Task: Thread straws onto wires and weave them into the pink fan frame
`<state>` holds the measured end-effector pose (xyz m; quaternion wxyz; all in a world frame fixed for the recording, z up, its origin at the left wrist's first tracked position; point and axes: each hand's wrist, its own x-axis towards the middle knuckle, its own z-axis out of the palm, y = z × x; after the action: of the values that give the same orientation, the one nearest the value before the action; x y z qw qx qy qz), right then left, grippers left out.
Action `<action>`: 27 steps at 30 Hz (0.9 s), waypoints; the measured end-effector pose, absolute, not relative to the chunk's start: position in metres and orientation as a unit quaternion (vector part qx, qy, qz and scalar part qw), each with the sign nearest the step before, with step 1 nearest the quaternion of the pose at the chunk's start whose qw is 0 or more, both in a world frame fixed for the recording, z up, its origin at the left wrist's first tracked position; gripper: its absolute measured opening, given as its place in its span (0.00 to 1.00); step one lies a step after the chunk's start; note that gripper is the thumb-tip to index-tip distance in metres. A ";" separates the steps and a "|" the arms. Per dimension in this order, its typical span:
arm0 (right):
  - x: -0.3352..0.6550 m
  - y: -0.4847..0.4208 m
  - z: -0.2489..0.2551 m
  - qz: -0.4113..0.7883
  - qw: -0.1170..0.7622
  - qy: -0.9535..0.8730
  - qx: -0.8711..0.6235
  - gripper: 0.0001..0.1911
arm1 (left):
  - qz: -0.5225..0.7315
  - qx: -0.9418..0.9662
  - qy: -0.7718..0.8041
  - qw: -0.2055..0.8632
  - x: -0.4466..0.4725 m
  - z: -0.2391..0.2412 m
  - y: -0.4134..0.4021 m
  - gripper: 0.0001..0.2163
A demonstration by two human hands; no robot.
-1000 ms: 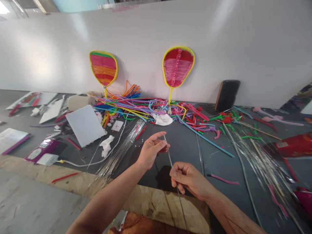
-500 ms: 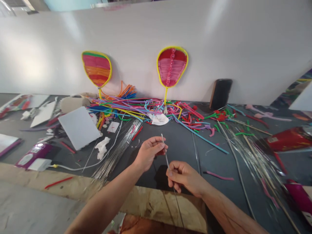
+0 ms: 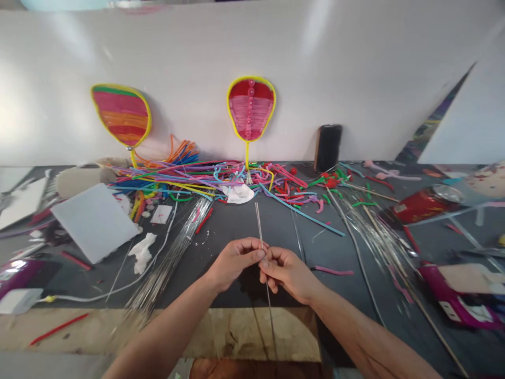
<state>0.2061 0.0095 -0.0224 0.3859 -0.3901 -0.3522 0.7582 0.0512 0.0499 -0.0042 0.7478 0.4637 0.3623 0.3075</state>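
My left hand (image 3: 238, 261) pinches a few thin metal wires (image 3: 259, 223) between thumb and fingertips. Their tips stick up above the fingers, close together. Just below and to the right, my right hand (image 3: 291, 275) grips the same wires, its fingertips touching or nearly touching those of the left. From there the wires run down past the table's front edge toward my lap. How many wires there are is hard to make out. A bundle of similar loose wires (image 3: 169, 252) lies on the dark table left of my hands.
Two racket-shaped pieces, a striped one (image 3: 122, 118) and a pink-red one (image 3: 251, 108), stand against the white board behind colourful pipe cleaners (image 3: 185, 173). A phone (image 3: 328, 147) leans there too. Right lie a red can (image 3: 428, 202) and a magenta device (image 3: 457, 297); left, a white card (image 3: 94, 221).
My hands have come together on the wires, which now stick up further above my left fingers. The whole view has turned to the right.
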 end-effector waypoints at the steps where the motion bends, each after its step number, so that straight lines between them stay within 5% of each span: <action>1: 0.205 0.010 -0.023 0.757 0.389 -0.354 -0.389 0.17 | 0.308 0.468 0.360 0.746 0.051 -0.005 0.050 0.08; 8: 0.210 0.014 -0.022 0.639 0.381 -0.495 -0.448 0.16 | 0.310 0.405 0.388 0.768 0.052 -0.012 0.054 0.12; 14: 0.241 0.029 -0.022 0.208 0.350 -0.700 -0.587 0.09 | 0.297 0.361 0.437 0.768 0.050 -0.013 0.058 0.14; 17: 0.258 0.037 -0.024 0.045 0.247 -0.707 -0.662 0.11 | 0.299 0.361 0.435 0.769 0.050 -0.012 0.057 0.13; 21: 0.267 0.039 -0.022 0.023 0.085 -0.669 -0.738 0.13 | 0.298 0.361 0.431 0.771 0.050 -0.013 0.056 0.11; 27: 0.259 0.040 -0.016 0.070 0.040 -0.634 -0.769 0.11 | 0.304 0.372 0.421 0.769 0.049 -0.014 0.055 0.07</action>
<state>0.2585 0.0403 -0.0162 0.0396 -0.7693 -0.6338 0.0702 0.0492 0.0546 -0.0137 0.7691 0.3719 0.4215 0.3043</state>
